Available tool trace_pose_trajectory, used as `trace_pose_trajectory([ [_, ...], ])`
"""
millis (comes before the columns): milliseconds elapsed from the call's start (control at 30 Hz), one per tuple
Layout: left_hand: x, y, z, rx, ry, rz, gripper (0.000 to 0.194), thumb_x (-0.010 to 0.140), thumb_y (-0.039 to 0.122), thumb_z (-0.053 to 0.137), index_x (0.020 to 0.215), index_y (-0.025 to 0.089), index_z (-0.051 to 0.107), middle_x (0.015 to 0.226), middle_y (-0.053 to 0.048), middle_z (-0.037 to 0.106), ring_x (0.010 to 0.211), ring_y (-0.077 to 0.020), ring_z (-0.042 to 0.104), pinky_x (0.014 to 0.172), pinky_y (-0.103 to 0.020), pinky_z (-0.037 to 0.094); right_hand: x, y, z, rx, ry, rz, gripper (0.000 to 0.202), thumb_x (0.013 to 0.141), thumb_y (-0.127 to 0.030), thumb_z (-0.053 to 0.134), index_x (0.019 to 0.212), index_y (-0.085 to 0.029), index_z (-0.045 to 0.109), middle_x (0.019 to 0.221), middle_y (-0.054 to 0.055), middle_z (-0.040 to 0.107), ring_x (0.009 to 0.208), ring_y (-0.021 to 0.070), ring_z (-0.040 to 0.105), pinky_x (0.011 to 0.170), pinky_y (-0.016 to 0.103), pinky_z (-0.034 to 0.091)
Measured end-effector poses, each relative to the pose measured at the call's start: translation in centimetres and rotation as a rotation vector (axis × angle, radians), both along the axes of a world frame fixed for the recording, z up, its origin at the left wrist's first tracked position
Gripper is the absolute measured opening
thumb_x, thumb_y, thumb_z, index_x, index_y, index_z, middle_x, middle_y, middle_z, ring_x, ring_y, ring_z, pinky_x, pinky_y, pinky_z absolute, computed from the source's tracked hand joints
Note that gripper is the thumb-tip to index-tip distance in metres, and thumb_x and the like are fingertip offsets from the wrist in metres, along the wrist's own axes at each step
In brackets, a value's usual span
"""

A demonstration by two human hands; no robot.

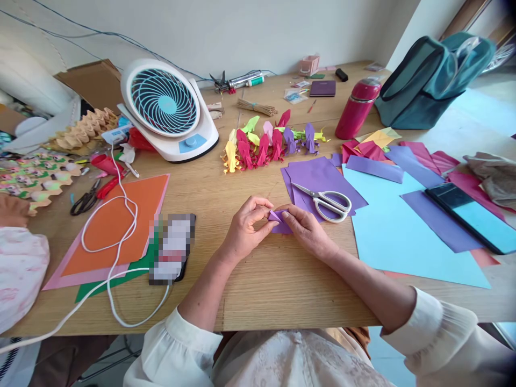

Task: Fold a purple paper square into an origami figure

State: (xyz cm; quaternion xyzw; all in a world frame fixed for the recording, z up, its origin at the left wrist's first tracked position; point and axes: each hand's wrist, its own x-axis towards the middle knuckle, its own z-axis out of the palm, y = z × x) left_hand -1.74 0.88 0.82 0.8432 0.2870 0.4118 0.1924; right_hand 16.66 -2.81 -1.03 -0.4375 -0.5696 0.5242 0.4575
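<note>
Both hands meet over the middle of the table around a small folded piece of purple paper (281,226). My left hand (249,227) pinches its left corner between thumb and fingers. On the right side of the same piece, my right hand (309,230) has its thumb and fingers closed. White-handled scissors (334,204) lie partly open on purple sheets (322,174), just beyond my right hand. Several folded paper figures (264,146) in pink, yellow, green and purple stand in a group behind my hands.
At left are a fan (165,107), orange paper (116,226), a cabled phone (173,250) and a person's sleeve (22,274). Light blue paper (403,231), a dark phone (471,215), a red bottle (357,109) and a teal bag (427,86) are at right.
</note>
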Motion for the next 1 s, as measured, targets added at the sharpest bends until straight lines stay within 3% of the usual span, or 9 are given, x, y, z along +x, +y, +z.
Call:
trace_pose_trajectory([
  [200, 0.0, 0.0, 0.5, -0.051, -0.035, -0.01, 0.007, 0.086, 0.012, 0.07, 0.088, 0.018, 0.067, 0.104, -0.006, 0.064, 0.1, -0.0171, 0.064, 0.09, -0.031, 0.053, 0.0, 0.3, -0.2, -0.027, 0.086, -0.041, 0.037, 0.094, -0.058, 0.054, 0.09, -0.022, 0.065, 0.08, 0.002, 0.06, 0.069, 0.0152, 0.057, 0.056, 0.027, 0.057],
  [400, 0.6, -0.3, -0.5, -0.062, -0.086, 0.073, 0.006, 0.084, 0.018, 0.074, 0.086, 0.018, 0.069, 0.104, -0.007, 0.064, 0.101, -0.018, 0.064, 0.091, -0.033, 0.053, 0.0, -0.1, -0.5, 0.016, -0.014, -0.033, 0.035, 0.097, -0.054, 0.05, 0.092, -0.022, 0.064, 0.102, 0.005, 0.064, 0.091, 0.0201, 0.062, 0.064, 0.028, 0.06],
  [600, 1.0, -0.6, -0.5, -0.095, -0.057, 0.107, 0.006, 0.085, 0.014, 0.069, 0.084, 0.018, 0.065, 0.101, -0.005, 0.064, 0.093, -0.0163, 0.063, 0.079, -0.028, 0.052, -0.2, 0.0, -0.6, -0.019, 0.029, -0.018, 0.037, 0.096, -0.055, 0.052, 0.099, -0.022, 0.068, 0.088, 0.004, 0.063, 0.085, 0.0193, 0.061, 0.06, 0.026, 0.058],
  [700, 1.2, -0.8, -0.2, -0.129, -0.044, 0.109, 0.009, 0.084, 0.011, 0.066, 0.088, 0.019, 0.065, 0.097, -0.004, 0.064, 0.09, -0.0153, 0.062, 0.076, -0.026, 0.049, -0.4, 0.1, -0.6, -0.041, 0.076, -0.013, 0.038, 0.095, -0.056, 0.053, 0.102, -0.022, 0.07, 0.089, 0.003, 0.064, 0.076, 0.0161, 0.059, 0.059, 0.026, 0.057],
  [1000, 1.0, -0.8, 0.1, -0.231, -0.041, 0.136, 0.009, 0.081, 0.008, 0.064, 0.08, 0.018, 0.063, 0.09, -0.002, 0.065, 0.076, -0.0125, 0.057, 0.063, -0.025, 0.041, -0.7, 0.2, -0.8, -0.052, 0.094, 0.022, 0.04, 0.093, -0.057, 0.056, 0.104, -0.022, 0.071, 0.091, 0.004, 0.065, 0.078, 0.0169, 0.06, 0.058, 0.026, 0.058],
])
